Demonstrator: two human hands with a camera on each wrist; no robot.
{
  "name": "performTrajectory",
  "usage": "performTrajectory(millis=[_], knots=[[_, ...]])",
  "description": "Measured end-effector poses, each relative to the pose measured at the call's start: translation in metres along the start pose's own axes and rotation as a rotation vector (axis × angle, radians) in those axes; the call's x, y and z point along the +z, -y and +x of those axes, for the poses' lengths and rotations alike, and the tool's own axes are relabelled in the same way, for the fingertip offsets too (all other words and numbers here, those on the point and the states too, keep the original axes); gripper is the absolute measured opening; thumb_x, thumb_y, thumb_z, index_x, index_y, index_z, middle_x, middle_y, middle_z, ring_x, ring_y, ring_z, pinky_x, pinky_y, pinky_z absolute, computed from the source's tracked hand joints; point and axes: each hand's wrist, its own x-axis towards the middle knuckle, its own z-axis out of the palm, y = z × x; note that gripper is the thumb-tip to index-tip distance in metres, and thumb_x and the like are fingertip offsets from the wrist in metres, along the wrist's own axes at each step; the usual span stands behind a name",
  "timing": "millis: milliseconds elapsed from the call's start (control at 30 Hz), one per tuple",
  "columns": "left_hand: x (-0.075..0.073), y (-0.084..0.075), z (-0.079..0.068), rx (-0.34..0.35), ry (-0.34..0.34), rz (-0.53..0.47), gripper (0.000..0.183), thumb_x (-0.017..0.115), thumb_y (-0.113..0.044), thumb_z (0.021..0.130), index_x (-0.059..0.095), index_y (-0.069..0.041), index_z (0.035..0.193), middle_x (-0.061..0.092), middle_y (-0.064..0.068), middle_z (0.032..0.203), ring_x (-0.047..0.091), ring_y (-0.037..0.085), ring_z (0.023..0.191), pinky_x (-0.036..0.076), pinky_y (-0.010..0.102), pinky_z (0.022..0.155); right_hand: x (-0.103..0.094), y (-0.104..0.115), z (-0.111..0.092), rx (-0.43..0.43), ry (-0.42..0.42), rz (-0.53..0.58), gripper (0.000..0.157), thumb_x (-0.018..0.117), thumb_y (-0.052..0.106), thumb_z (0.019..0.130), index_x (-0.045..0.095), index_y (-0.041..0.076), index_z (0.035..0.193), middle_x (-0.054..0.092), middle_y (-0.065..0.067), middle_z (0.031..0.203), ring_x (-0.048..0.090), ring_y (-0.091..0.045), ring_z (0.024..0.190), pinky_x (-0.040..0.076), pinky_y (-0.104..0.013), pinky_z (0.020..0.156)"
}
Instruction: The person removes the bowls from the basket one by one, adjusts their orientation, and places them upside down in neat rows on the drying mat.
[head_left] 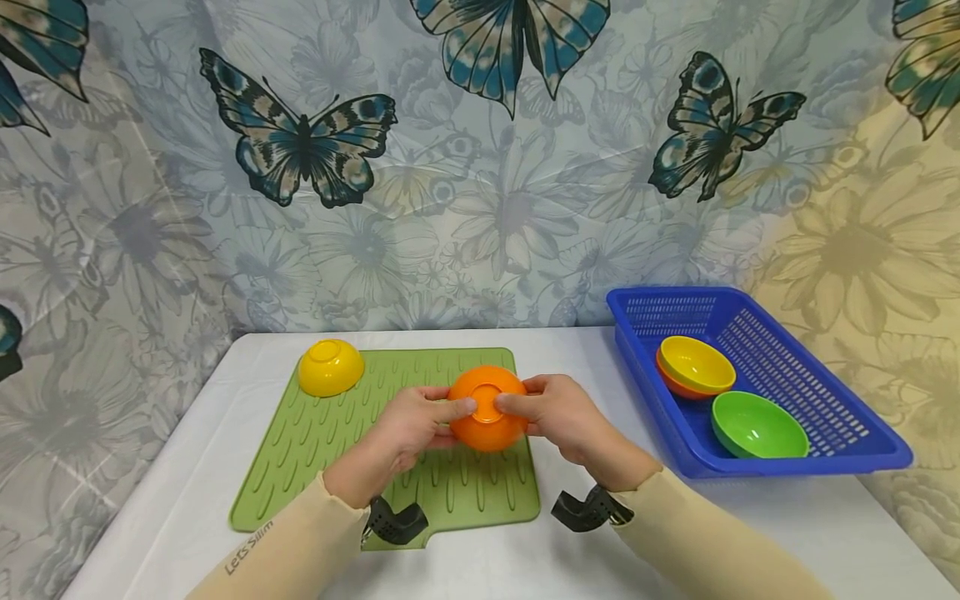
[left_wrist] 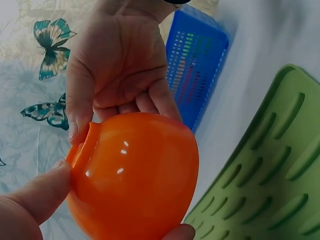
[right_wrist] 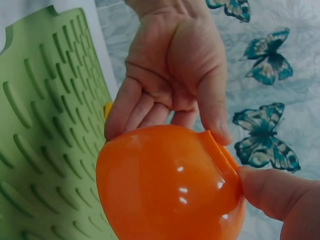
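Note:
An orange bowl (head_left: pixel 487 433) is held upside down above the right part of a green ribbed mat (head_left: pixel 360 467), its foot ring facing up. From one side my left hand (head_left: pixel 408 425) grips it, the thumb on the foot ring and the fingers at the rim. My right hand (head_left: pixel 562 417) grips the opposite side in the same way. Both wrist views show the bowl's glossy outer wall (left_wrist: pixel 135 170) between the two hands. On the mat's far left corner a yellow bowl (head_left: pixel 330 368) lies upside down.
To the right stands a blue perforated basket (head_left: pixel 840 387). Inside it a yellow bowl (head_left: pixel 697 365) is nested in an orange one (head_left: pixel 678 385), beside a green bowl (head_left: pixel 759 425). A white cloth (head_left: pixel 187 467) covers the table, and a butterfly-print curtain (head_left: pixel 510 200) hangs behind.

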Motion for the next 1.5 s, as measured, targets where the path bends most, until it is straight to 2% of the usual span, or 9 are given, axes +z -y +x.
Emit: performTrajectory(millis=[167,333,700,867,1000,1233,1500], knots=[[-0.004,0.0,0.006,0.012,-0.023,0.035,0.074,0.084,-0.027,0.084,0.05,0.006,0.141,0.068,0.017,0.115,0.071,0.03,0.087,0.057,0.043,0.083,0.003,0.001,0.003,-0.006,-0.007,-0.016,0.05,0.079,0.026,0.087,0.065,-0.009,0.12,0.068,-0.013,0.107,0.066,-0.024,0.089,0.058,-0.039,0.08],[-0.009,-0.007,0.014,0.008,-0.046,0.064,0.075,0.084,-0.028,0.082,0.05,0.004,0.142,0.067,0.017,0.116,0.071,0.029,0.088,0.057,0.043,0.084,0.005,0.005,0.012,-0.005,-0.025,-0.005,0.053,0.08,0.025,0.087,0.063,-0.01,0.122,0.067,-0.015,0.112,0.067,-0.025,0.093,0.058,-0.04,0.081],[-0.022,-0.027,0.042,0.02,-0.094,0.087,0.06,0.084,-0.026,0.083,0.061,-0.001,0.134,0.068,0.014,0.116,0.07,0.027,0.092,0.057,0.043,0.085,0.004,0.015,0.049,-0.007,-0.029,0.047,0.053,0.082,0.023,0.085,0.063,-0.008,0.123,0.065,-0.015,0.116,0.068,-0.026,0.095,0.058,-0.037,0.082],[-0.026,-0.031,0.059,-0.006,-0.125,0.114,0.063,0.084,-0.03,0.083,0.06,0.0,0.133,0.067,0.014,0.117,0.071,0.027,0.09,0.056,0.042,0.086,0.004,0.016,0.069,0.02,-0.034,0.048,0.063,0.082,0.027,0.085,0.056,-0.009,0.13,0.06,-0.017,0.125,0.067,-0.028,0.099,0.057,-0.038,0.084],[-0.024,-0.028,0.073,-0.015,-0.14,0.081,0.065,0.084,-0.028,0.084,0.057,0.003,0.134,0.067,0.017,0.117,0.071,0.027,0.09,0.057,0.042,0.085,0.002,0.014,0.081,0.063,-0.05,0.043,0.061,0.081,0.027,0.087,0.057,-0.009,0.129,0.057,-0.016,0.129,0.065,-0.029,0.105,0.057,-0.037,0.085],[-0.015,-0.013,0.098,-0.014,-0.164,0.04,0.061,0.084,-0.026,0.084,0.058,0.007,0.129,0.065,0.017,0.115,0.07,0.027,0.09,0.058,0.041,0.08,-0.002,0.002,0.099,0.131,-0.112,0.016,0.05,0.081,0.024,0.087,0.063,-0.008,0.122,0.055,-0.018,0.129,0.063,-0.03,0.107,0.057,-0.035,0.085],[-0.012,-0.005,0.113,-0.047,-0.2,0.019,0.062,0.083,-0.025,0.085,0.054,0.009,0.127,0.063,0.018,0.113,0.07,0.027,0.085,0.059,0.04,0.078,-0.002,-0.007,0.111,0.152,-0.145,-0.032,0.048,0.081,0.025,0.087,0.065,-0.008,0.117,0.058,-0.018,0.126,0.063,-0.029,0.102,0.057,-0.037,0.084]])
